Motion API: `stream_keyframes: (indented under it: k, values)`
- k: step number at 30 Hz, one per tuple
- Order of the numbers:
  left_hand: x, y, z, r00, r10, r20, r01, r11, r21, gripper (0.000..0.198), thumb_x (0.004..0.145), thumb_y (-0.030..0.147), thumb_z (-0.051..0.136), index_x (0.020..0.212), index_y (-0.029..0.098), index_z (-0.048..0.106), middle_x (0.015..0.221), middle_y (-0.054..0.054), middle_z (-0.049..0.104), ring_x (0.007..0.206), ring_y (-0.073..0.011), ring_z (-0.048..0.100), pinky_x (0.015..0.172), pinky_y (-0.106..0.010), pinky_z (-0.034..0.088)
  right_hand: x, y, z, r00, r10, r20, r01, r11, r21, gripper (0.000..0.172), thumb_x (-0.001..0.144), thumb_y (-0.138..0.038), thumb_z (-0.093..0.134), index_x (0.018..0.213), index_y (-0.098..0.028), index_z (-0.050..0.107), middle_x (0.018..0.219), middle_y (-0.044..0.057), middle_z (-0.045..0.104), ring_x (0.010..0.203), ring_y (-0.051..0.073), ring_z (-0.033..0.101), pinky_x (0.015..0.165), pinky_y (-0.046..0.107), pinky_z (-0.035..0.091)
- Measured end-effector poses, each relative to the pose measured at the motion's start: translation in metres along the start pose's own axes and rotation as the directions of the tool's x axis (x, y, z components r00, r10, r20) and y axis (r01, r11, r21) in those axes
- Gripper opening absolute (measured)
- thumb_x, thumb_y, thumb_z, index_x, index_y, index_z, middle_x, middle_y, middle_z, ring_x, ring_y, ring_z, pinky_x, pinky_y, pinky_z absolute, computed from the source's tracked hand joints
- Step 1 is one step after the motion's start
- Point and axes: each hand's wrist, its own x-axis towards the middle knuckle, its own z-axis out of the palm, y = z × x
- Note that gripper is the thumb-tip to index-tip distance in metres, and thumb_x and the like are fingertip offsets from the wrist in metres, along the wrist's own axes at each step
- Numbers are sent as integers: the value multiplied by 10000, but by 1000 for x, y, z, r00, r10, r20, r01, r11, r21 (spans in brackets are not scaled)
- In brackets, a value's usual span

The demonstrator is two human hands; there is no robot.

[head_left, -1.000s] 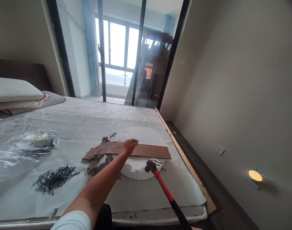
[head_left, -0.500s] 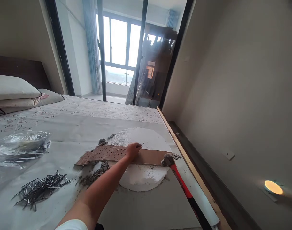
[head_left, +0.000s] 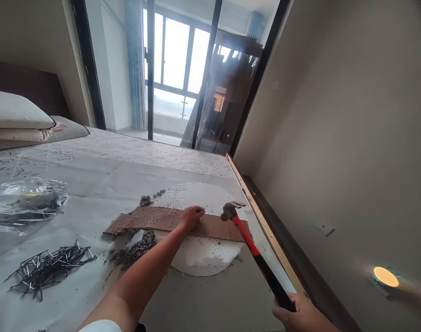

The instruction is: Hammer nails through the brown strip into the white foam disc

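Right hand [head_left: 302, 313] wraps the hammer [head_left: 245, 235] (likely head-heavy, best held low); left hand [head_left: 190, 217] pinches a probable nail [head_left: 203, 215]

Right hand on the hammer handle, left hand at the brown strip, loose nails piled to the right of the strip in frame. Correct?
Not quite: the head view shows the loose nails piled to the left of the brown strip, not the right. The rest stands: right hand on the hammer handle, left hand at the strip.
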Motion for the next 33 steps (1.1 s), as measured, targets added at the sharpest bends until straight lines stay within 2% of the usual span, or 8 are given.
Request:
stream_keyframes:
  k: [2,4,7,10,17,22,29,33]
  values:
    - [0,0,0,1000,2,6,-2,1000,7,200,763,312,581,850,221,736,917,-45,725,863,-191,639,747,-264,421,-1,-20,5,999,-1,46,-1,999,37,452,614,-621,613,741,-217,453,373,-83,373,309,85,355,344,224,287]
    - [-1,0,1,1000,10,6,-10,1000,5,197,767,308,577,847,224,737,926,-49,724,869,-194,636,753,-267,418,-1,-43,8,994,-54,91,46,995,91,441,638,-620,590,698,-224,406,330,-121,288,266,57,252,311,214,222]
    - [-2,-1,0,1000,23,-1,-23,1000,-10,194,765,306,578,842,229,738,935,-52,722,878,-203,631,769,-276,418,1,-75,10,976,-172,134,148,974,170,457,661,-609,593,624,-237,330,337,-133,258,261,40,230,303,207,203]
    - [-3,-2,1,999,34,2,-34,999,-23,196,762,306,578,842,227,738,933,-50,722,873,-202,628,774,-279,418,13,-92,15,970,-204,131,176,964,197,482,655,-605,601,598,-247,284,341,-129,274,254,39,235,289,210,191]
    - [-5,-2,2,999,33,-5,-33,999,24,217,772,309,553,834,220,740,918,-65,723,851,-209,633,721,-272,415,41,-93,35,979,-44,200,17,991,133,431,621,-497,648,638,-238,305,357,-134,314,277,37,262,300,198,224]
    - [-5,0,0,1000,10,10,-10,999,31,224,775,310,548,864,234,738,948,-52,720,879,-206,631,722,-263,409,32,-107,31,983,-136,123,121,985,125,409,657,-492,629,661,-238,309,358,-138,297,279,45,266,310,208,221]
    - [-6,1,-1,1000,-13,6,13,999,30,229,772,322,548,855,227,738,923,-61,722,849,-207,633,700,-259,403,31,-105,42,987,-32,160,23,998,57,332,695,-403,600,679,-236,313,380,-136,304,287,45,260,319,205,215]
    - [-5,1,0,1000,-21,7,21,998,52,226,772,318,553,867,233,740,949,-60,720,889,-208,628,720,-255,400,31,-106,39,983,-146,115,137,987,87,310,714,-424,572,687,-235,329,356,-139,284,282,50,246,312,208,220]
